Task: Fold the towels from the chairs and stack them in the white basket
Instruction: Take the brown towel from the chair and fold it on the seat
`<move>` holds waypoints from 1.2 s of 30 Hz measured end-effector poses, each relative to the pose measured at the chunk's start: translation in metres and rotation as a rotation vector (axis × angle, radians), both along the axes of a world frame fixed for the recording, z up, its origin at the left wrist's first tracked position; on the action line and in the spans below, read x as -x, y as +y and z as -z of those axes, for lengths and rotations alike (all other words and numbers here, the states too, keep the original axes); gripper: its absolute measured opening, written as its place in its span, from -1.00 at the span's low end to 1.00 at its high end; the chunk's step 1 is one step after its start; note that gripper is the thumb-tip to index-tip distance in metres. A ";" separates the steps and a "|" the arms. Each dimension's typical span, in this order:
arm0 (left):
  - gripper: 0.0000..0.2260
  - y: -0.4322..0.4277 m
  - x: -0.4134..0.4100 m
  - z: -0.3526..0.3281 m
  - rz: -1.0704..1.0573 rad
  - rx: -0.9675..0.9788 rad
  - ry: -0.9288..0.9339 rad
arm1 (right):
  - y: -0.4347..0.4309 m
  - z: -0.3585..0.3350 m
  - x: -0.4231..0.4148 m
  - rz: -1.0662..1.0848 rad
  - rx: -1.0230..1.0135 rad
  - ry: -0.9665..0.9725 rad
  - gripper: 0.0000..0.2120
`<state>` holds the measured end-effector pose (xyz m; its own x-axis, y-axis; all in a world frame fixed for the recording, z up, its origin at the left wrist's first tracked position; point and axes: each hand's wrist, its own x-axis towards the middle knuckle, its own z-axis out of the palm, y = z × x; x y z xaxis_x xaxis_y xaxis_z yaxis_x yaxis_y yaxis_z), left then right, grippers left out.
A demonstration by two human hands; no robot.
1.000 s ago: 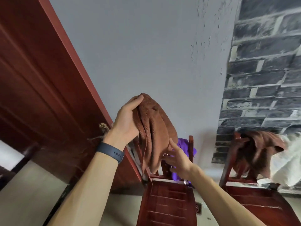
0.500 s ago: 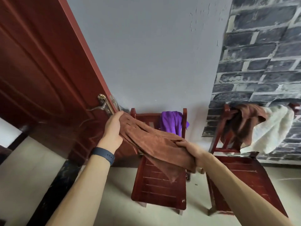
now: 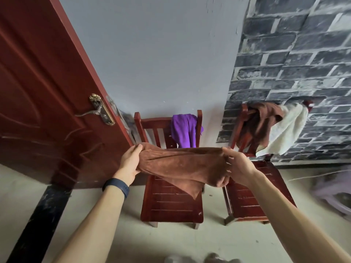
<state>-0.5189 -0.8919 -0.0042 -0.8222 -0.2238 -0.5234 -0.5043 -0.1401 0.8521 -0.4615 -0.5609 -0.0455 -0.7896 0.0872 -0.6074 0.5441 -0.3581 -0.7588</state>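
A second ago my left hand [image 3: 131, 164] held the brown towel [image 3: 182, 166] bunched up high, and my right hand [image 3: 238, 167] only reached for its lower edge. Now I have brought it down and stretched it wide between both hands, above the seat of the left chair [image 3: 171, 204]. My left hand grips one end with curled fingers. My right hand holds the other end, probably by a pinch; the blur hides the details. The towel is now open for the first fold. The white basket is not visible.
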 end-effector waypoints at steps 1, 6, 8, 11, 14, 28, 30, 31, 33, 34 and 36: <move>-0.90 0.000 0.001 0.000 0.031 0.019 0.004 | 0.002 -0.002 0.000 0.032 -0.004 0.031 -0.76; -0.83 -0.005 0.007 0.004 0.173 -0.034 -0.018 | 0.014 -0.022 0.009 0.248 -0.072 0.194 -0.88; -0.88 -0.004 0.009 0.005 0.179 -0.052 -0.029 | 0.019 -0.030 0.011 0.211 0.027 0.276 -0.91; -0.91 0.002 0.010 0.003 0.126 -0.118 -0.021 | 0.024 -0.019 0.008 -0.057 0.157 0.253 -0.53; -0.90 0.006 0.011 0.000 0.080 -0.155 -0.006 | 0.019 0.006 0.001 -0.446 0.049 -0.041 -0.27; -0.86 -0.009 0.003 0.008 -0.013 -0.167 -0.018 | -0.026 0.060 -0.017 0.111 0.083 0.036 -0.60; -0.88 -0.005 0.001 0.008 -0.025 -0.172 -0.017 | -0.027 0.056 -0.010 0.210 0.076 0.035 -0.57; -0.89 -0.004 0.001 0.009 -0.042 -0.177 -0.016 | -0.025 0.051 -0.005 0.255 0.077 0.047 -0.58; -0.88 -0.003 0.002 0.009 -0.081 -0.201 -0.009 | -0.015 0.044 0.005 0.330 0.153 0.090 -0.59; -0.87 -0.003 0.003 0.009 -0.096 -0.219 -0.006 | -0.012 0.041 0.008 0.330 0.200 0.115 -0.54; -0.85 -0.003 0.004 0.010 -0.104 -0.249 -0.009 | -0.012 0.042 0.005 0.173 0.138 0.090 -0.45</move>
